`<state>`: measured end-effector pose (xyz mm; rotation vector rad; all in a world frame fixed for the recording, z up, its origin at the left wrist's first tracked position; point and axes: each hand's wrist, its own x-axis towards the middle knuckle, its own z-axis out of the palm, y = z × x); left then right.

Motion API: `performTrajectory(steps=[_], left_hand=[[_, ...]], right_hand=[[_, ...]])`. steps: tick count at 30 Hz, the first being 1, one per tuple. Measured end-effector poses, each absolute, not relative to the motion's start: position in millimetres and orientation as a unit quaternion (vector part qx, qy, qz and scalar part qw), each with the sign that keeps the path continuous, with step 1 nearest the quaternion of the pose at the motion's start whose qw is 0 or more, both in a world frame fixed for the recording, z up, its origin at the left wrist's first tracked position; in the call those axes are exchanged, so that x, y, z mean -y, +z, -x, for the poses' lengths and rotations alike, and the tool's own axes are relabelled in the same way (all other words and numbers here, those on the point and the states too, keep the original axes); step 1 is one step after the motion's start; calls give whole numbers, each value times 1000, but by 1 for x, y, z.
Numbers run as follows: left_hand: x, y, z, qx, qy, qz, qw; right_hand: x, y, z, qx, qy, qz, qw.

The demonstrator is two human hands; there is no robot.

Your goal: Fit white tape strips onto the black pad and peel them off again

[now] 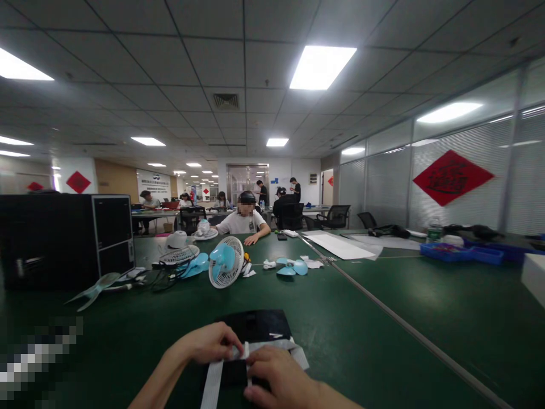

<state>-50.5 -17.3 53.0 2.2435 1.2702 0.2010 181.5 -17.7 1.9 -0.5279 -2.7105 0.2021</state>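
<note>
A flat black panel-like object [268, 322] lies on the green table in front of me. Across it run white flat ribbon-like strips [212, 387], one hanging towards my body and another bunched at the right. A narrow white piece [246, 350] stands between my hands. With thumb and fingers pinched together, my left hand [217, 342] grips the white strip just left of that piece. My right hand [281, 375] is closed, its fingers curled against the narrow white piece. What its fingertips hold is partly hidden by the hand itself.
Ahead stand a small fan with blue blades [225, 262], loose blue fan blades [292, 267] and cables. A black computer case [68, 241] is at the left. White sheets [340, 244] and a blue tray [443, 251] lie right. A person [240, 221] sits across the table.
</note>
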Motion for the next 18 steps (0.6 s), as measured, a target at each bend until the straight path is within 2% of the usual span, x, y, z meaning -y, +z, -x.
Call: performTrajectory(steps=[4,10,18], left_hand=[[15,50,53,-468,71,-832,289],[13,50,56,-467,66,-837,278],[16,51,54,-486,66,-822,290]], right_hand=[[17,8,-176,949,100,247,167],[18,13,-168,929,146,280,195],[21,6,-168,939,96,271,188]])
